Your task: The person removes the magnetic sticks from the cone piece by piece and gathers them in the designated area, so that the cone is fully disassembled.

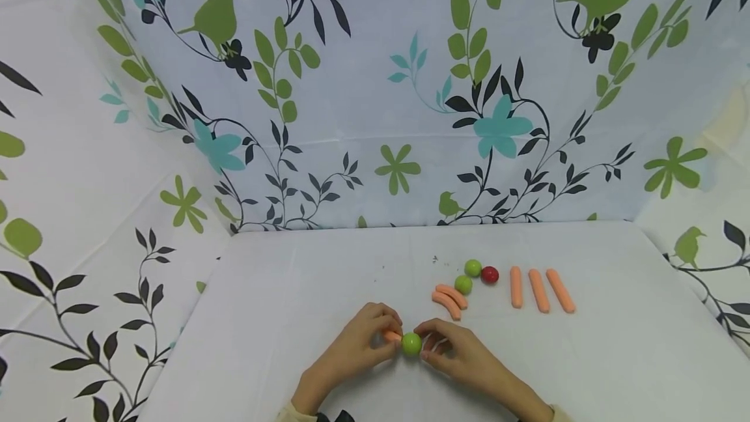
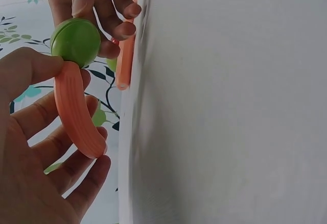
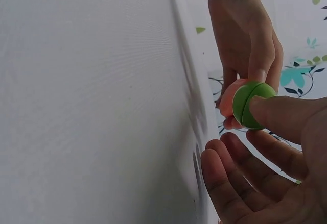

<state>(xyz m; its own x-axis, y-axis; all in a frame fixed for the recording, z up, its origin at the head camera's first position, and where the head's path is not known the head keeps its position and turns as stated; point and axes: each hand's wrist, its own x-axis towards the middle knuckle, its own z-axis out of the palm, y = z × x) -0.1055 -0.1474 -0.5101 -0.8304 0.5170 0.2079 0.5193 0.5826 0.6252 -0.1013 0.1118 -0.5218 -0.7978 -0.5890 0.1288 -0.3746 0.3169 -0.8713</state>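
1. From the head view, most of the orange sausage piece is hidden inside the left hand; only a short end shows beside the green ball. The left wrist view shows the whole curved piece, its top end touching the ball.
2. The left hand's thumb and fingers curl round the sausage piece and grip it.
3. The right hand pinches the green ball between thumb and fingertips, as the right wrist view shows. Both hands meet near the front edge of the white table.
4. Both forearms are cut off at the bottom of the head view.
5. No container is visible; everything lies straight on the table.
6. Count on the table, behind the hands: two green balls, one red ball, two curved orange pieces lying touching, and three straight orange sticks in a row, apart from each other.
7. A leaf-and-bird patterned cloth hangs behind and to both sides.
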